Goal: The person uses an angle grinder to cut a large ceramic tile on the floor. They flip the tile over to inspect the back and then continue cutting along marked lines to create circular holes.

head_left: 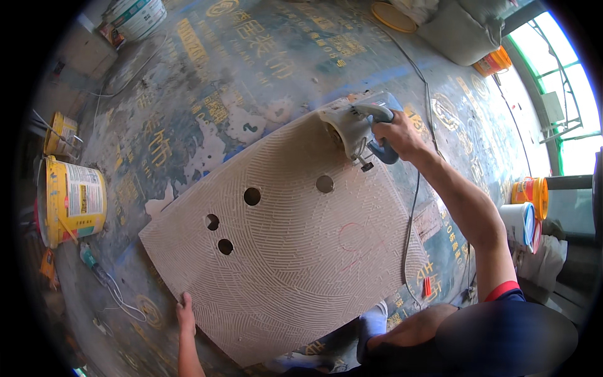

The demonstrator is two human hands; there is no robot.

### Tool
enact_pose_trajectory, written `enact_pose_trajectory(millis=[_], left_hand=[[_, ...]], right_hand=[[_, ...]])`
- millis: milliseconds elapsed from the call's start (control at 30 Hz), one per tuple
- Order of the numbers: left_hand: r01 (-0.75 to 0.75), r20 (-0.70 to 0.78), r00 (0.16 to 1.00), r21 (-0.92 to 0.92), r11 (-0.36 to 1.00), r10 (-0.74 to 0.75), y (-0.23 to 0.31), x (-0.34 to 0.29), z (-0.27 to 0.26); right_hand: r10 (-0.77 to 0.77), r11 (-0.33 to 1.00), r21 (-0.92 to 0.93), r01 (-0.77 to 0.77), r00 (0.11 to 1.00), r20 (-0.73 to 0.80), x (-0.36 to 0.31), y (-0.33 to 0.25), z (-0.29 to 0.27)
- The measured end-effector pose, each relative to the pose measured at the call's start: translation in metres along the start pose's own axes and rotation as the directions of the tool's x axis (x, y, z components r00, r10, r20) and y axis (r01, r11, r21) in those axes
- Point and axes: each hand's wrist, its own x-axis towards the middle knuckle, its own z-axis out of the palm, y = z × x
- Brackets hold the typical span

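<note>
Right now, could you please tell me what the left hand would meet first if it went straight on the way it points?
Most likely the ridged slab: the left hand is at its left edge, though whether it would pass over or under is unclear.

Your slab [295, 270] is showing pale beige, patterned with curving, combed lines, and toward four o'clock it is bearing a thin red circle [359, 237]. Around one o'clock, your power tool [353, 129] is showing pale grey with a darker blue-grey handle [384, 151]. Your floor covering [188, 78] is displaying dark grey-green under yellow lettering. Yellow is colouring the large bucket [83, 200] at nine o'clock. At four, your dark blue sleeve [511, 297] is ending in red.
</note>
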Motion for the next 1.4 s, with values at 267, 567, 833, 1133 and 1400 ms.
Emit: enact_pose_trajectory(millis=[267, 567, 833, 1133, 1400], left_hand=[[0.064, -0.032, 0.998, 0.035, 0.997, -0.063, -0.007, 0.006, -0.005], [-0.006, -0.088, 0.996, 0.021, 1.0, 0.008, -0.009, 0.003, 0.001], [0.109, 0.102, 0.989, 0.001, 0.994, -0.109, 0.014, 0.007, 0.012], [-0.388, -0.598, 0.499, 0.493, 0.779, 0.627, 0.045, 0.192, -0.104], [0.074, -0.798, 0.33, 0.554, 0.829, 0.504, 0.037, 0.297, -0.087]], right_hand=[[-0.023, 0.999, 0.023, 0.022, 1.0, 0.016, 0.001, 0.002, 0.003], [-0.02, 0.996, 0.084, 0.02, 1.0, 0.001, -0.002, 0.01, -0.002], [0.223, 0.925, 0.352, -0.143, 0.954, -0.199, -0.057, -0.02, -0.056], [0.308, 0.794, 0.578, -0.19, 0.945, -0.113, -0.148, -0.074, -0.054], [0.549, 0.612, 0.738, -0.285, 0.824, -0.137, -0.145, -0.088, -0.015]])
